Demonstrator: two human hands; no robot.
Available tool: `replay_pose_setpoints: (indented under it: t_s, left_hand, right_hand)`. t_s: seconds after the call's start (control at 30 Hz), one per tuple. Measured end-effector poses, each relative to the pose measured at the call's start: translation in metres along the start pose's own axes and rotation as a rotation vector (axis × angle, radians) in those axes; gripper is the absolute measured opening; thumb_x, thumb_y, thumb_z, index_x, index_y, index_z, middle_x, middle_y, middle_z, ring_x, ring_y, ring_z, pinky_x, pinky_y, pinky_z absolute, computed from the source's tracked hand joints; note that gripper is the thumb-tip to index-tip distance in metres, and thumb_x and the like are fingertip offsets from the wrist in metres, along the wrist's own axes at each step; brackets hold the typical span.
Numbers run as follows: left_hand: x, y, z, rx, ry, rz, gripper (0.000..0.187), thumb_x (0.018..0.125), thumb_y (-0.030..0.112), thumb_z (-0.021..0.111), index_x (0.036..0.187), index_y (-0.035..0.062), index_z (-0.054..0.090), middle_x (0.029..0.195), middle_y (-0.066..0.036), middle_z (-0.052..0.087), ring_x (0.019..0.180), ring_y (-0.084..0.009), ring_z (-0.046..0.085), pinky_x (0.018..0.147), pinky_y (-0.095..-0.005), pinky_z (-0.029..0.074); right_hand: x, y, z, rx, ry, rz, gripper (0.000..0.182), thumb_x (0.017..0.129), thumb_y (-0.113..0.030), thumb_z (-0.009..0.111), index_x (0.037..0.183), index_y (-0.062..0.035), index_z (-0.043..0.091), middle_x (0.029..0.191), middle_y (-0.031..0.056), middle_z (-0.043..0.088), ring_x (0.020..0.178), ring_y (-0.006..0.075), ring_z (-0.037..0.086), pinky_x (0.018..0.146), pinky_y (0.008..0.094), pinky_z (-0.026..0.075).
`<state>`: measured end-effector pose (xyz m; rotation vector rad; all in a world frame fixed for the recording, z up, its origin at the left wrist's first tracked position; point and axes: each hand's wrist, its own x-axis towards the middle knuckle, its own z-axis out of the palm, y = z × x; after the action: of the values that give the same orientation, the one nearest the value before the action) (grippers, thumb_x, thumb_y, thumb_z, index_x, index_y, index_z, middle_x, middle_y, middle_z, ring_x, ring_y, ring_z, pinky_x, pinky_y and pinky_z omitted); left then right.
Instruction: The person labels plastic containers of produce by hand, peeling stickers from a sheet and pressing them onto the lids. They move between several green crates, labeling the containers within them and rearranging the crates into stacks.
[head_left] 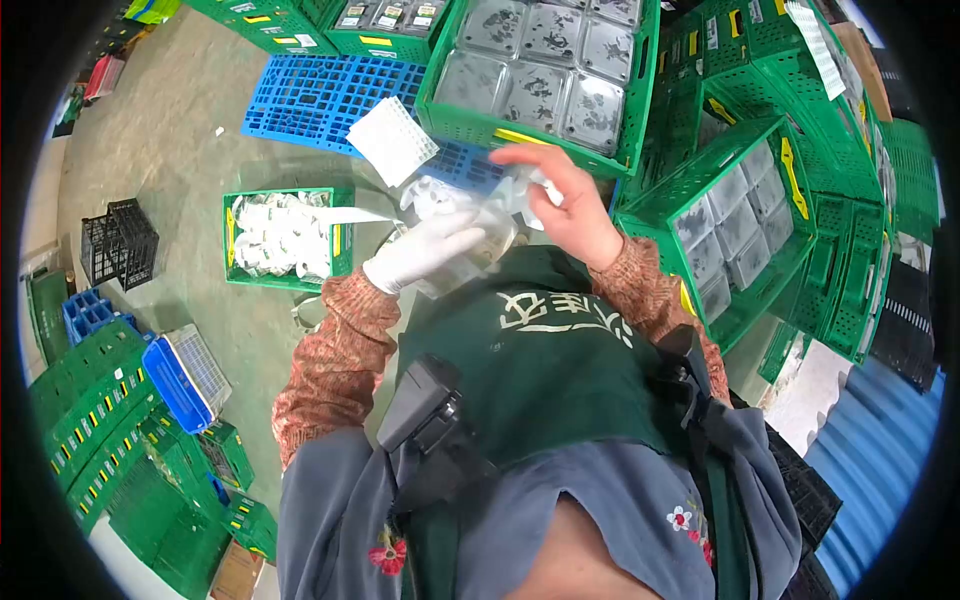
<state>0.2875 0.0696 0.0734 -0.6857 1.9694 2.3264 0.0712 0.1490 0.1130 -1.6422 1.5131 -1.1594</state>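
Above the green apron, head view: both hands meet in front of the chest, over a concrete floor (170,150) crowded with crates.
Left hand (425,250): wears a white glove; its grip is closed around the lower side of a clear plastic container (480,240), fingers curled under and along it.
Right hand (565,205): bare; fingers are bent over the top of the same container, pinching a crumpled bit of clear film or white material at its upper edge; how tightly they press I cannot tell.
Clear plastic container: held between the two hands, just above the apron (545,360), tilted; its contents are blurred and cannot be made out.
Sleeves: rust-coloured knit on both forearms; the apron bears white printed characters.
Crate at the left (285,238): green, open, standing on the floor, filled with white wrapped pieces; well apart from the hands.
White lattice tray (392,140): lies tilted on the edge of a blue pallet (320,95), just beyond the hands.
Crate ahead (545,70): green, large, holding rows of sealed clear trays with dark contents.
Crate at the right (740,225): green, tilted, also holding clear sealed trays; more green crates are stacked behind it.
Far left: a black crate (120,240), a blue basket (185,375) and stacks of green crates (100,420) near the view's rim.
Lower right: a blue corrugated surface (875,450).
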Motion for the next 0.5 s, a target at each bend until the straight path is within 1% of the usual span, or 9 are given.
replay_pose_setpoints:
  t_s: [0.03, 0.1, 0.13, 0.23, 0.27, 0.37, 0.43, 0.47, 0.5]
  left_hand:
    - [0.000, 0.007, -0.004, -0.031, -0.006, 0.034, 0.034, 0.096, 0.024, 0.052, 0.119, -0.0005, 0.058, 0.113, -0.006, 0.062, 0.091, -0.0106, 0.059, 0.083, -0.0270, 0.047]
    - [-0.002, 0.019, -0.012, 0.078, -0.032, 0.107, 0.033, 0.096, 0.023, 0.053, 0.117, -0.0004, 0.059, 0.109, -0.007, 0.063, 0.091, -0.0107, 0.060, 0.083, -0.0269, 0.047]
    - [-0.005, 0.037, -0.016, 0.069, -0.058, 0.047, 0.030, 0.094, 0.021, 0.055, 0.113, -0.0005, 0.063, 0.102, -0.006, 0.066, 0.090, -0.0098, 0.059, 0.083, -0.0258, 0.046]
    - [-0.012, 0.053, -0.034, -0.065, -0.060, -0.063, 0.028, 0.093, 0.021, 0.056, 0.107, -0.0011, 0.065, 0.092, -0.003, 0.068, 0.085, -0.0089, 0.060, 0.080, -0.0248, 0.047]
    - [-0.011, 0.049, -0.039, -0.076, -0.052, -0.037, 0.027, 0.093, 0.021, 0.057, 0.104, -0.0013, 0.066, 0.088, -0.002, 0.068, 0.081, -0.0076, 0.060, 0.074, -0.0248, 0.048]
    - [-0.005, 0.054, -0.051, 0.235, -0.103, -0.087, 0.027, 0.093, 0.023, 0.057, 0.102, -0.0013, 0.067, 0.087, -0.003, 0.069, 0.078, -0.0064, 0.060, 0.070, -0.0237, 0.048]
    - [-0.017, 0.046, -0.057, 0.050, 0.063, -0.167, 0.026, 0.092, 0.022, 0.058, 0.099, -0.0013, 0.068, 0.083, -0.001, 0.066, 0.076, -0.0075, 0.057, 0.069, -0.0255, 0.046]
    - [-0.022, 0.040, -0.059, -0.039, 0.147, -0.215, 0.025, 0.091, 0.021, 0.058, 0.097, -0.0013, 0.068, 0.080, 0.000, 0.065, 0.076, -0.0080, 0.055, 0.069, -0.0264, 0.044]
    - [-0.020, 0.033, -0.064, 0.000, 0.234, -0.216, 0.026, 0.091, 0.022, 0.058, 0.097, -0.0014, 0.068, 0.079, -0.001, 0.065, 0.074, -0.0081, 0.055, 0.067, -0.0265, 0.044]
  right_hand:
    - [0.005, 0.000, 0.002, 0.033, -0.108, -0.008, 0.030, 0.091, -0.010, 0.054, 0.120, -0.0066, 0.056, 0.113, 0.0083, 0.063, 0.109, 0.0207, 0.057, 0.106, 0.0370, 0.033]
    - [0.015, 0.002, 0.006, 0.094, -0.319, -0.027, 0.027, 0.090, -0.011, 0.055, 0.116, -0.0073, 0.058, 0.111, 0.0077, 0.063, 0.110, 0.0215, 0.057, 0.108, 0.0361, 0.030]
    - [0.020, 0.010, 0.004, 0.146, -0.444, 0.026, 0.017, 0.090, -0.013, 0.057, 0.104, -0.0050, 0.062, 0.096, 0.0037, 0.064, 0.095, 0.0144, 0.060, 0.095, 0.0303, 0.041]
    - [0.026, 0.014, -0.001, 0.206, -0.498, 0.346, 0.018, 0.088, -0.023, 0.060, 0.087, -0.0053, 0.065, 0.077, 0.0041, 0.063, 0.073, 0.0113, 0.055, 0.068, 0.0289, 0.047]
    - [0.023, 0.015, 0.004, 0.269, -0.257, 0.286, 0.019, 0.088, -0.021, 0.061, 0.079, -0.0038, 0.063, 0.065, 0.0008, 0.057, 0.062, 0.0077, 0.049, 0.058, 0.0255, 0.043]
    - [0.013, 0.018, 0.012, 0.477, 0.377, 0.275, 0.018, 0.088, -0.018, 0.061, 0.077, -0.0034, 0.060, 0.064, -0.0013, 0.055, 0.060, 0.0064, 0.048, 0.055, 0.0234, 0.041]
    - [0.004, 0.050, -0.040, 0.717, 0.626, 0.317, 0.015, 0.088, -0.013, 0.059, 0.078, -0.0026, 0.059, 0.065, -0.0035, 0.054, 0.059, 0.0062, 0.048, 0.053, 0.0221, 0.040]
    - [-0.006, 0.055, -0.045, 0.478, 0.517, 0.410, 0.013, 0.087, -0.012, 0.059, 0.079, -0.0028, 0.059, 0.067, -0.0021, 0.055, 0.061, 0.0091, 0.050, 0.055, 0.0241, 0.042]
    - [-0.017, 0.057, -0.044, 0.241, 0.410, 0.492, 0.010, 0.087, -0.011, 0.059, 0.081, -0.0029, 0.059, 0.068, -0.0007, 0.056, 0.063, 0.0120, 0.053, 0.056, 0.0260, 0.043]
